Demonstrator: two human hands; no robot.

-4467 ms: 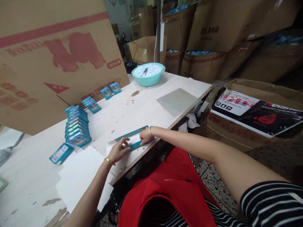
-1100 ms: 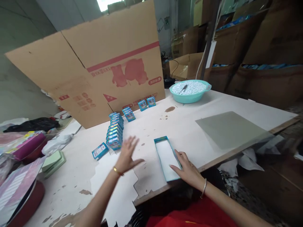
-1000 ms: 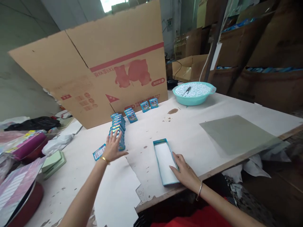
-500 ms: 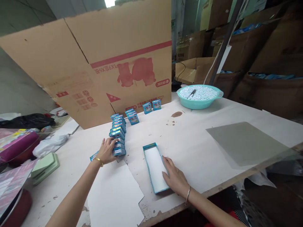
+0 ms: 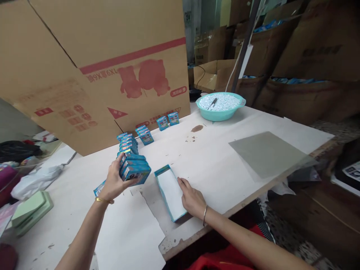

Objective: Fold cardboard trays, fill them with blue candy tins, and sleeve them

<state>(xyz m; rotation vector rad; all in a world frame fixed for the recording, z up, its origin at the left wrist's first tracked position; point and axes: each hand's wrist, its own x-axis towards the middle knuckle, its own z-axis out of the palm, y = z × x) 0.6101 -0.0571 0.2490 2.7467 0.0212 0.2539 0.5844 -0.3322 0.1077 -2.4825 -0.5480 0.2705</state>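
My left hand (image 5: 114, 180) is closed around a few small blue boxes (image 5: 135, 168), pressed together and tilted, at the near end of a row. More blue boxes (image 5: 128, 141) stand in that row just behind. A shallow open tray box (image 5: 170, 193) with blue edges and a white inside lies in front of me. My right hand (image 5: 192, 198) grips its right wall, thumb inside and fingers outside. Partly behind my left wrist lies another flat blue packet (image 5: 99, 187).
A large cardboard carton (image 5: 140, 33) stands along the back. A turquoise basin (image 5: 221, 114) of small white pieces sits at back right. A grey translucent sheet (image 5: 271, 153) lies on the right of the table, a pale green device (image 5: 33, 212) on the left. Blue boxes (image 5: 162, 123) stand against the carton.
My left hand has taken the nearest boxes off the row and lifted and tipped them toward the right. My right hand stays at the tray box. The view has turned right.
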